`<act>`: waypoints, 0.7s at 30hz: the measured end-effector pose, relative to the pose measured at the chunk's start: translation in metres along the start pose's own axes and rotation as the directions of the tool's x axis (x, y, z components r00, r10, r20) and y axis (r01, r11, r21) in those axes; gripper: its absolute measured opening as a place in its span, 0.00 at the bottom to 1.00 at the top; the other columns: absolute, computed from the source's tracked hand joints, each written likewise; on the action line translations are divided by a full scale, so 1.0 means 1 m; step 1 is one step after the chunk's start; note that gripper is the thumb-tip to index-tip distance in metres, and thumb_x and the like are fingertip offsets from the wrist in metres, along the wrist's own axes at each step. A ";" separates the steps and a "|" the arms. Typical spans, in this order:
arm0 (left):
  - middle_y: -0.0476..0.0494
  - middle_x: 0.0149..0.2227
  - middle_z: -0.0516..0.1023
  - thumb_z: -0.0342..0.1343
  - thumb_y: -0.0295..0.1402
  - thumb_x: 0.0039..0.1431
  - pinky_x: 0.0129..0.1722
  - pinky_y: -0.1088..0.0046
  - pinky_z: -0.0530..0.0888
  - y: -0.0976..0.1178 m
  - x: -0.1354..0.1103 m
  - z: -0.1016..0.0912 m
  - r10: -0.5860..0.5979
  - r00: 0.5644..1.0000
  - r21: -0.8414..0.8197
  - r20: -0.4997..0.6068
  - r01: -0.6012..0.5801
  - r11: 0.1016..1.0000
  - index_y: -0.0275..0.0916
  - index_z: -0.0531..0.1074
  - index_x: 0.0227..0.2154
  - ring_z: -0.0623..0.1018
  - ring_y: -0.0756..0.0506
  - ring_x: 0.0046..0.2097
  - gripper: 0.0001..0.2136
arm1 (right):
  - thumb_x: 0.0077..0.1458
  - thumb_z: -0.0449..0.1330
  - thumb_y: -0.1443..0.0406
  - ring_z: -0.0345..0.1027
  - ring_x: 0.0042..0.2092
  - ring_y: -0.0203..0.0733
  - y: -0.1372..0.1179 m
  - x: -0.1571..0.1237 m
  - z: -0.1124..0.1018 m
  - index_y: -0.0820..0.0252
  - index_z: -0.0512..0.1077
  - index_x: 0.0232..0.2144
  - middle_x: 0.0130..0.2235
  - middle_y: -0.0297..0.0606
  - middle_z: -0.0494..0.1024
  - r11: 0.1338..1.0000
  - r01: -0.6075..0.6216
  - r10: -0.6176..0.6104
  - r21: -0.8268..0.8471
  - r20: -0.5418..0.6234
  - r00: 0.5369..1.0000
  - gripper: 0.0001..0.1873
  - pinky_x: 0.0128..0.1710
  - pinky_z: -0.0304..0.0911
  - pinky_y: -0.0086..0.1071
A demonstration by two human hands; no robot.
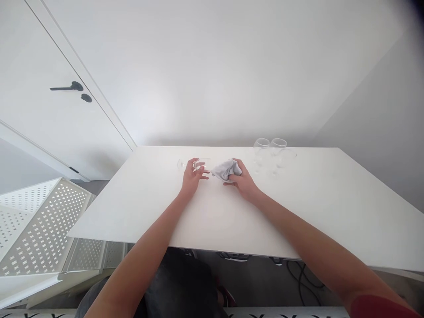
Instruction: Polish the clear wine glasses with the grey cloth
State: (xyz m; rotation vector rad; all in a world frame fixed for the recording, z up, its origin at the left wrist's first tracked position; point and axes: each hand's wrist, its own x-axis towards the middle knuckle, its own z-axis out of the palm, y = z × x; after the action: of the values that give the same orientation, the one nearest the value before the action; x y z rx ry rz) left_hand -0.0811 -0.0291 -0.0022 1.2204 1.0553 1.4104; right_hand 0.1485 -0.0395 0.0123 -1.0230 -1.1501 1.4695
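Note:
A clear wine glass [198,164] lies on its side on the white table [318,207], its foot pointing left. My left hand [192,176] is closed around the glass's bowl. My right hand [241,180] grips a crumpled grey cloth [225,169], which sits right at the mouth of the glass. Both forearms reach in from the near edge.
Three empty stemmed glasses [272,154] stand upright at the table's back, right of my hands. A white wall runs behind. A door with a dark handle [68,87] is at left, a white perforated metal rack [43,221] below it. Cables [303,276] hang under the table.

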 end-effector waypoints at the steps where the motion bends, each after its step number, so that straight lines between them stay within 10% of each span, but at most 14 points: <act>1: 0.36 0.58 0.76 0.67 0.54 0.63 0.42 0.63 0.87 -0.002 -0.003 0.001 0.011 1.000 0.044 0.027 -0.012 0.999 0.45 0.66 0.61 0.87 0.45 0.44 0.31 | 0.47 0.68 0.64 0.72 0.50 0.43 -0.001 -0.001 0.001 0.46 0.69 0.53 0.52 0.34 0.75 1.000 0.000 0.000 0.002 0.020 1.000 0.29 0.44 0.80 0.40; 12: 0.37 0.56 0.80 0.69 0.54 0.61 0.42 0.65 0.86 0.003 -0.008 -0.003 -0.066 0.985 0.174 0.159 0.037 0.984 0.44 0.68 0.58 0.88 0.46 0.41 0.30 | 0.57 0.60 0.55 0.61 0.37 0.40 0.006 0.001 0.001 0.52 0.61 0.37 0.36 0.31 0.65 0.982 0.112 -0.118 -0.154 -0.031 0.992 0.13 0.38 0.63 0.33; 17: 0.38 0.45 0.86 0.66 0.58 0.61 0.35 0.68 0.85 0.003 -0.009 -0.003 -0.101 0.987 0.204 0.124 0.074 0.976 0.41 0.72 0.55 0.86 0.46 0.36 0.30 | 0.59 0.61 0.59 0.71 0.50 0.48 0.004 -0.005 0.003 0.54 0.70 0.32 0.53 0.44 0.77 0.726 0.448 -0.511 -0.522 0.027 0.859 0.07 0.50 0.68 0.41; 21: 0.37 0.47 0.85 0.67 0.59 0.60 0.36 0.66 0.86 0.007 -0.010 0.000 -0.085 0.985 0.119 0.149 0.068 0.991 0.41 0.71 0.56 0.87 0.45 0.38 0.32 | 0.60 0.58 0.63 0.75 0.53 0.49 0.005 -0.010 0.011 0.53 0.76 0.30 0.55 0.46 0.79 0.605 0.536 -0.533 -0.589 0.200 0.822 0.08 0.51 0.69 0.43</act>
State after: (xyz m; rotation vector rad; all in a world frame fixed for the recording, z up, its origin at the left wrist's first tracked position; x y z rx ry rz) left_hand -0.0814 -0.0404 0.0028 1.3340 1.0747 1.1910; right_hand 0.1386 -0.0514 0.0098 -0.9641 -1.8300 0.5892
